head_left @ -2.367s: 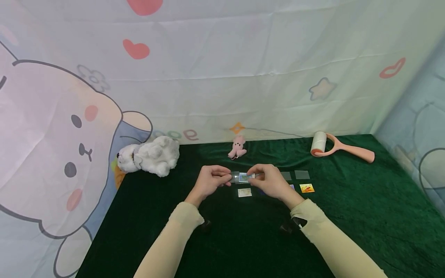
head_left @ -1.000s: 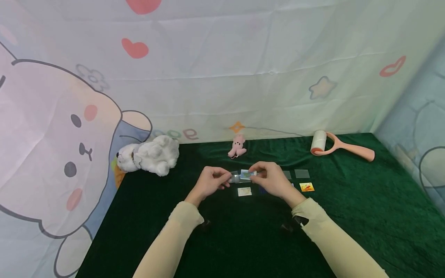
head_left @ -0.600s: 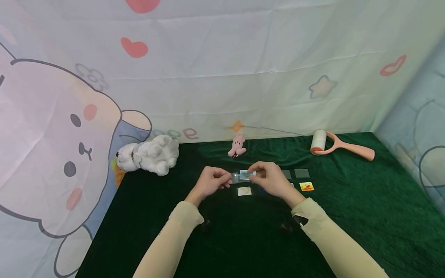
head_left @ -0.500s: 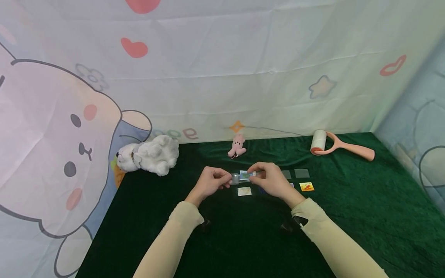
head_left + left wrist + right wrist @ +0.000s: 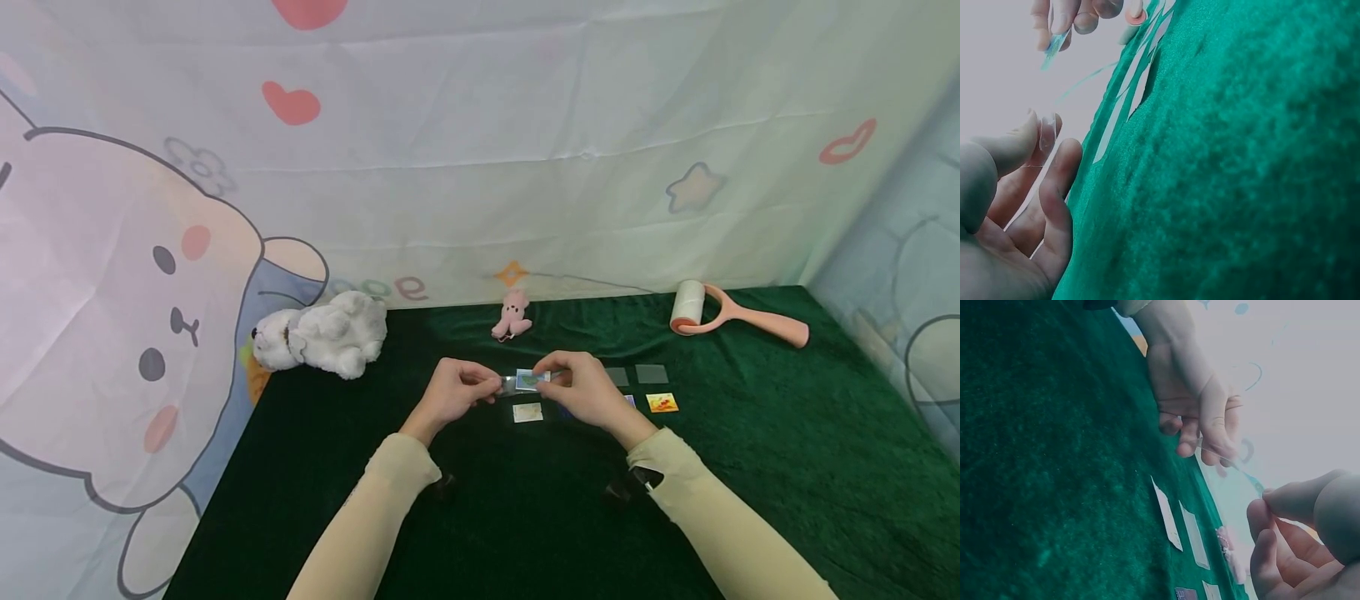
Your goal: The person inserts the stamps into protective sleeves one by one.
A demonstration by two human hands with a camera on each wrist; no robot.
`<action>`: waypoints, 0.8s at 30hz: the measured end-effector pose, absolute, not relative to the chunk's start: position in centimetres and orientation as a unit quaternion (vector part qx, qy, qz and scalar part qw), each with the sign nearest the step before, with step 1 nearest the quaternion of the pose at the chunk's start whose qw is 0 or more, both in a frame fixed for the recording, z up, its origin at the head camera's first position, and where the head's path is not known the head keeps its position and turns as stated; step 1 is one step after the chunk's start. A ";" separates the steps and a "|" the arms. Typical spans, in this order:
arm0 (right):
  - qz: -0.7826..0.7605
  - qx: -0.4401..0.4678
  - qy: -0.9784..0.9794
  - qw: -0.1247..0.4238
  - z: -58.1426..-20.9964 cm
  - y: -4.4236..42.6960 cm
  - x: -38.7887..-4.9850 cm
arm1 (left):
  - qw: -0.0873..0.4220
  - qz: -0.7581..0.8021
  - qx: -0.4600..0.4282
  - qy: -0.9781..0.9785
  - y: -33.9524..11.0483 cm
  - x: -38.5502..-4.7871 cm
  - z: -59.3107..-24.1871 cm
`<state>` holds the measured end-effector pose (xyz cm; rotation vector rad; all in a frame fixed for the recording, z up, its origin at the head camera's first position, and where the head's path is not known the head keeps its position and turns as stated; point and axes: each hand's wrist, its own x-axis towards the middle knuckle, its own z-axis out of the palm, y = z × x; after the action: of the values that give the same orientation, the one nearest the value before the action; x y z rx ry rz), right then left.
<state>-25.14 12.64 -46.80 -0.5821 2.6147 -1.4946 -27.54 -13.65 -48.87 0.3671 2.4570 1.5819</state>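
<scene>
1. Left of frame: note white plush dog [image 5: 322,337], lying at rear of dark green cloth [image 5: 300,500], head toward left.
2. Centre: note left hand [image 5: 456,387]. Pinches left end of clear plastic sleeve [image 5: 507,385] between thumb and fingertips.
3. Centre, just right of left hand: see sleeve stretched between both hands, raised above cloth.
4. Upper side of centre, behind sleeve: see small pink plush [image 5: 513,315].
5. Centre, below sleeve: see pale card [image 5: 527,412], flat on cloth.
6. Centre, over sleeve: see blue-and-green picture card [image 5: 527,380]. Cannot tell whether inside sleeve or on top.
7. Right of centre: note right hand [image 5: 588,387]. Pinches right side of picture card narrowly between thumb and fingertips.
8. Farther right: see grey translucent rectangle [image 5: 651,374], flat, above yellow card [image 5: 662,403].
9. Right of frame, rear: see pink-handled lint roller [image 5: 737,313], lying on cloth.
</scene>
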 end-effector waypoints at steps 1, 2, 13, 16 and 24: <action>-0.488 -0.188 0.852 0.038 -46.8 12.6 -25.1 | 0.098 0.535 0.124 0.830 -13.6 -27.6 -48.9; -0.488 -0.187 0.851 0.039 -46.8 12.6 -25.1 | 0.098 0.534 0.124 0.830 -13.6 -27.6 -48.9; -0.485 -0.179 0.855 0.039 -46.9 12.6 -25.3 | 0.095 0.535 0.107 0.833 -13.5 -27.5 -48.8; -0.482 -0.179 0.857 0.038 -46.9 12.5 -25.3 | 0.093 0.537 0.105 0.832 -13.4 -27.4 -48.8; -0.482 -0.180 0.857 0.031 -46.8 12.5 -25.2 | 0.099 0.544 0.098 0.827 -13.4 -27.4 -48.9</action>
<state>-25.21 12.55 -46.82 -0.5538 2.6411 -1.4849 -27.37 -13.43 -48.92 0.2888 2.4468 1.6086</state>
